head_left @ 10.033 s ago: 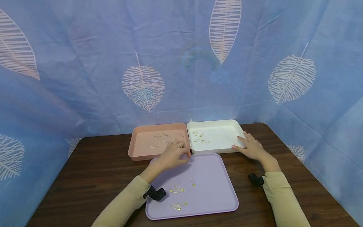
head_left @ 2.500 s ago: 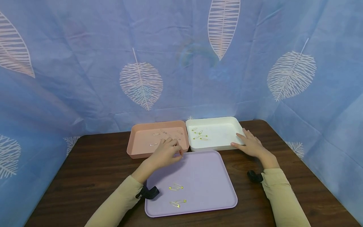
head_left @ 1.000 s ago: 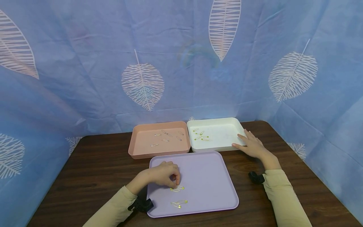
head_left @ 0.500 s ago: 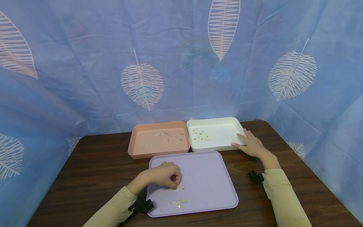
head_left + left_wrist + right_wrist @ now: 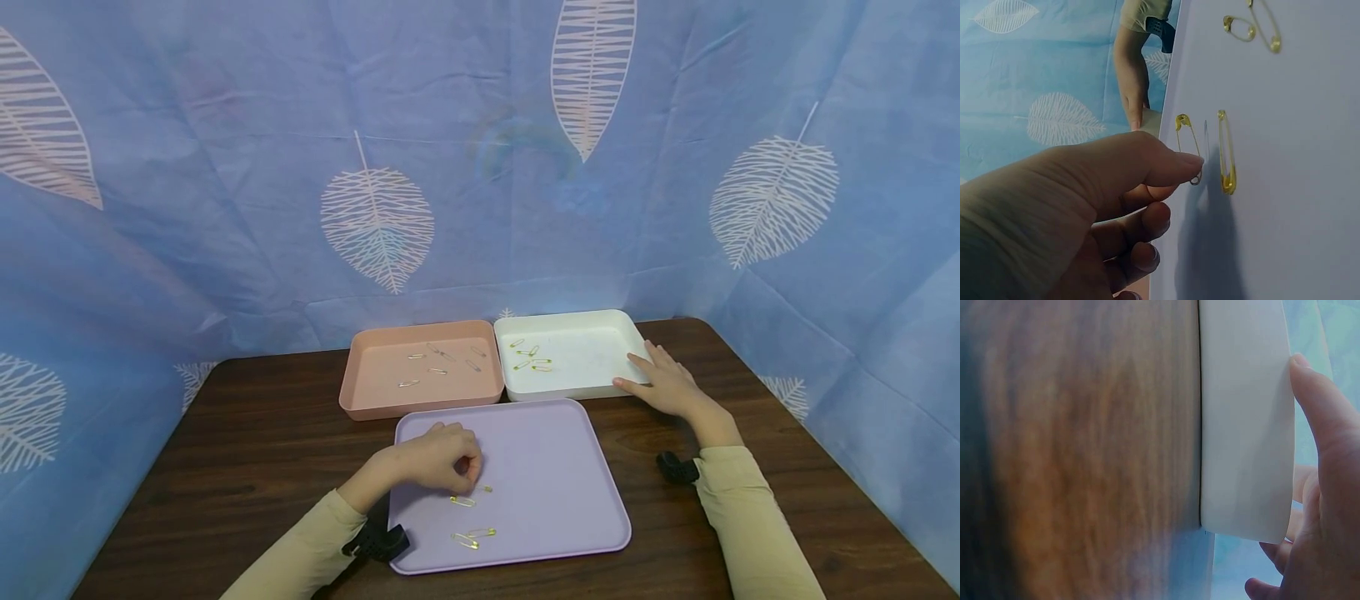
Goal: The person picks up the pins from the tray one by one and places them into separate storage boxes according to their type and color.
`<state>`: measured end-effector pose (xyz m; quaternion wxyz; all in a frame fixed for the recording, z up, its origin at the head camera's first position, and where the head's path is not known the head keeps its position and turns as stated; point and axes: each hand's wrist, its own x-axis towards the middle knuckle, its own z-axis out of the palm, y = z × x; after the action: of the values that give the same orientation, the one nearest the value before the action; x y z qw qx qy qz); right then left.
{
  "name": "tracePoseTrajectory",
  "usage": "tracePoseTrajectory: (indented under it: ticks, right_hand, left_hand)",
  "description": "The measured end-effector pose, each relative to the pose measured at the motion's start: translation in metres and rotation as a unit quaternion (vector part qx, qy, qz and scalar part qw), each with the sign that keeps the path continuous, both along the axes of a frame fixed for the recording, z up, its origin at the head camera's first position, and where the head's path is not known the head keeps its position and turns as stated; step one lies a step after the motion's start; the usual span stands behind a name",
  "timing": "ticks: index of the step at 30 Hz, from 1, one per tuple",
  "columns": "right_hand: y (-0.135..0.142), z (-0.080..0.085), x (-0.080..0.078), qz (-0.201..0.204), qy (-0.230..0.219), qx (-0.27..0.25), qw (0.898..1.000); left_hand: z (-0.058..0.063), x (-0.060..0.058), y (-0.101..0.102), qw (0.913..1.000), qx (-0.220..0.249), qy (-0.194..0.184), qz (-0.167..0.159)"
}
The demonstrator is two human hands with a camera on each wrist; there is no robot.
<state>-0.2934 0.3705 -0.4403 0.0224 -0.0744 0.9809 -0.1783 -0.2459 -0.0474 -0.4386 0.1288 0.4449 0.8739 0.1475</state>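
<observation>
My left hand (image 5: 438, 458) is over the left half of the purple tray (image 5: 555, 483). Between thumb and forefinger it pinches a safety pin (image 5: 1183, 122) with a yellow head, held by the end away from the head. A thin silvery line shows beside this pin; I cannot tell whether it is part of it. Another yellow safety pin (image 5: 1227, 153) lies on the tray close by, and two more yellow safety pins (image 5: 472, 538) lie nearer the front edge. My right hand (image 5: 667, 383), fingers spread, rests on the right rim of the white tray (image 5: 592, 358).
Behind the purple tray stands a pink tray (image 5: 375, 375) with several silver safety pins (image 5: 438, 371). The white tray beside it holds several yellow safety pins (image 5: 533, 361) on its left side. All stand on a dark wooden table (image 5: 247, 442), with a blue leaf-patterned cloth (image 5: 465, 208) behind.
From the pink tray's front edge my left hand came back to the purple tray, and has now lifted one yellow safety pin off its neighbour. My right hand has stayed put.
</observation>
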Motion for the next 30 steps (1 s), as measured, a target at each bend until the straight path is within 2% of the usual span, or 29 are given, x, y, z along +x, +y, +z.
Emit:
tracePoseTrajectory:
  ticks: [9, 22, 30]
  right_hand:
    - [0.001, -0.002, 0.0, -0.001, -0.007, -0.003, 1.0]
    - [0.002, -0.003, 0.0, 0.001, -0.002, 0.0, 1.0]
    - [0.001, -0.002, 0.0, 0.0, -0.002, -0.002, 1.0]
  left_hand:
    - [0.007, -0.005, 0.007, 0.9993, 0.022, 0.029, -0.008]
    - [0.016, -0.02, 0.023, 0.9971, 0.035, 0.066, -0.014]
    - [0.018, -0.029, 0.031, 0.9974, 0.042, 0.058, 0.002]
